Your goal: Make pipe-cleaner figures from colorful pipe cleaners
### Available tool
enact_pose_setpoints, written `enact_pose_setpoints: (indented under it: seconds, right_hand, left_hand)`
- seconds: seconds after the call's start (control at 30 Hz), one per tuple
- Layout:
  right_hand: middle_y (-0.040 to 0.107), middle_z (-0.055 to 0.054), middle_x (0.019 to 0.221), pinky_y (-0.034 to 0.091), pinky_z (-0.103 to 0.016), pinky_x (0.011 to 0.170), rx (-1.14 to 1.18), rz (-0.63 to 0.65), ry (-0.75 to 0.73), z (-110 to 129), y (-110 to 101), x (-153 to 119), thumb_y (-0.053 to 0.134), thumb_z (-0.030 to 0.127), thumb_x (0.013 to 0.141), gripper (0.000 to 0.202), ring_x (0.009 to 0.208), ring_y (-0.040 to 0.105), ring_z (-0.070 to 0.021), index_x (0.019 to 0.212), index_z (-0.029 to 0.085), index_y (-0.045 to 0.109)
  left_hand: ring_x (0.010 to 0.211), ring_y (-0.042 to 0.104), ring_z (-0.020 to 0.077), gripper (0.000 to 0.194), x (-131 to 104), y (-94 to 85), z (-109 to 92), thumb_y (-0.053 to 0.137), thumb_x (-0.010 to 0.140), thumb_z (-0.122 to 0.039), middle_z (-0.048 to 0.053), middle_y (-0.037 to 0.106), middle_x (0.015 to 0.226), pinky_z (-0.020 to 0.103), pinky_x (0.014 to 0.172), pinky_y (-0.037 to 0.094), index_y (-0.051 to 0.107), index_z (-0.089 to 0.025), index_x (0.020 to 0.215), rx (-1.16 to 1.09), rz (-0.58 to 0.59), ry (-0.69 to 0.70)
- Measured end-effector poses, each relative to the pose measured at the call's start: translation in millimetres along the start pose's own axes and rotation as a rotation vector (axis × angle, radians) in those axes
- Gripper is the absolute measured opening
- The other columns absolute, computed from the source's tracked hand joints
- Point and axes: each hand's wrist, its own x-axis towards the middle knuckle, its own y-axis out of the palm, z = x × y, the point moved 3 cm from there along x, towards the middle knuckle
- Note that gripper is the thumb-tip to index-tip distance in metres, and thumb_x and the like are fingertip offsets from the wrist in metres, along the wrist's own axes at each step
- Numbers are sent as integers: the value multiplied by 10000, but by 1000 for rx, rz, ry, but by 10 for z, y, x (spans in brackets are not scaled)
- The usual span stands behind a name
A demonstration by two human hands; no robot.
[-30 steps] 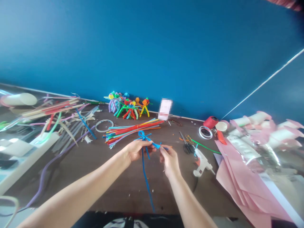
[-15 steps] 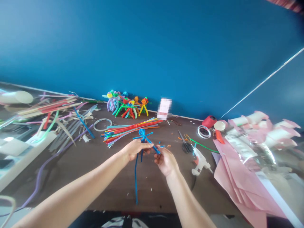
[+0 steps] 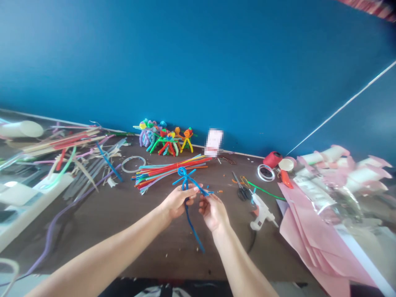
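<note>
A blue pipe cleaner figure [image 3: 185, 175] with a looped head and crossed limbs is held above the dark table. My left hand [image 3: 179, 201] pinches it below the loop. One long blue strand hangs under that hand, slanting down to the right. My right hand [image 3: 215, 212] has its fingertips closed on the blue limb that reaches out to the right. Just behind the figure lies a bundle of coloured pipe cleaners [image 3: 167, 168]. Where the strands cross inside my left fingers is hidden.
Finished-looking pipe cleaner figures [image 3: 170, 138] stand by the blue wall. Scissors [image 3: 242, 190] and a white glue gun [image 3: 262, 212] lie to the right, near pink sheets [image 3: 305, 235]. Loose strips [image 3: 83, 165] clutter the left side. A white ring [image 3: 133, 163] lies behind them.
The figure has turned slightly in my hands. Its long hanging strand has swung to the right. My right hand has shifted a little to the left.
</note>
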Motion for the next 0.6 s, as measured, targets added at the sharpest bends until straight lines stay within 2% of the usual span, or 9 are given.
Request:
enact_pose_setpoints:
  seconds: [0.1,0.23,0.33,0.47,0.6]
  right_hand:
    - [572,38,525,384,-159,321,-44,-5,-17,8,-3,-1,669,261,544,203,383,484,-60,688,148,581]
    - [567,28,519,358,-155,300,-140,-8,-53,81,-23,19,671,303,552,215,364,468,-58,652,137,580]
    - [565,19,508,336,-156,295,-223,1,-70,133,-36,39,667,325,559,223,358,463,-62,605,133,564]
    - [535,31,456,337,-171,320,-333,18,-96,182,-47,55,644,333,583,209,365,463,-78,592,140,562]
    - [583,13,504,356,-186,377,-459,2,-188,289,-39,49,633,333,608,188,425,498,-98,610,149,593]
  left_hand:
    - [432,326,11,207,43,-3,23,713,545,-205,-14,479,535,135,359,173,616,-74,673,81,-75,-9]
    - [419,341,13,226,28,-1,-27,709,531,-241,23,559,613,139,351,142,568,-97,631,174,-95,-53]
    - [408,332,12,248,10,6,-65,706,528,-268,15,564,618,144,349,113,532,-112,611,220,-106,-67]
    - [382,294,12,286,21,-6,-70,708,522,-300,-30,509,518,154,351,99,487,-131,585,313,-122,-57]
    - [354,284,33,282,44,-47,-84,676,555,-331,-66,394,384,174,353,153,469,-143,525,543,-131,33]
